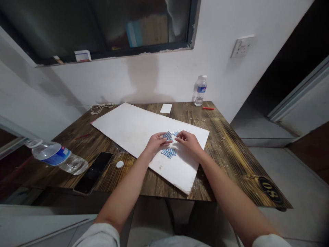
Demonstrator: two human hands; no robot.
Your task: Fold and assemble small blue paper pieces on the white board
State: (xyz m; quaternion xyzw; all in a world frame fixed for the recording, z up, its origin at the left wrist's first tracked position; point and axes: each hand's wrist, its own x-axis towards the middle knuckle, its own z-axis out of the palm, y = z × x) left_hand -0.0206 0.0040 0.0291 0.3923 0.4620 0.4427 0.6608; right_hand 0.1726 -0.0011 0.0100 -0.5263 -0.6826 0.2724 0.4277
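My left hand [155, 144] is closed on a small fan of blue-and-white cards [167, 136] above the white board [120, 123]. To its right, the fingers of my right hand [189, 140] are bent in a pinch. More small blue-and-white cards [175, 133] show at those fingertips; whether some of them lie on the board behind cannot be made out. Just below both hands, a loose cluster of similar cards [169, 153] rests overlapping on the board. Any print on the cards is too small to read.
The board lies aslant on a dark wooden table [231, 171]. At left are a water bottle lying tilted [60, 156], a black phone [94, 173] and a white cap [119, 164]. An upright bottle [200, 91], a red stick [208, 108], white paper [166, 108] and cable [101, 107] sit near the wall.
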